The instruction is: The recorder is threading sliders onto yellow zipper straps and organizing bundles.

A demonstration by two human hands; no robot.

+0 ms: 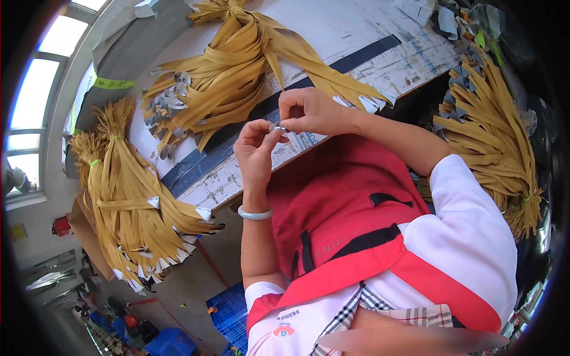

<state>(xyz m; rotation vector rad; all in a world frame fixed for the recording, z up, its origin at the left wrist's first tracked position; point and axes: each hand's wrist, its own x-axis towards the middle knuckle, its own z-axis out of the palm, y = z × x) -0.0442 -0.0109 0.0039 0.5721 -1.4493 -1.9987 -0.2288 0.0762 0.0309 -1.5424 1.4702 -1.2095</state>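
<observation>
In front of my red apron, both hands meet at the table's near edge. My left hand (255, 151), below which a pale bangle (255, 214) circles the wrist, pinches a small grey-white piece (279, 128) between thumb and fingers. The fingertips of my right hand (314, 111) close on the same piece from the other side. It resembles the grey-white tips on the mustard-tan straps, but the fingers cover most of it. Just beyond my hands lies a large tied bundle of these straps (237, 56), one narrow length hanging down towards my right hand.
More tied strap bundles hang over the table's left end (139, 196) and lie at the right (487, 136). A dark blue strip (368, 52) crosses the worn white tabletop (344, 26). Blue crates (228, 317) stand on the floor, lower left. A cardboard box (89, 237) sits behind the left bundles.
</observation>
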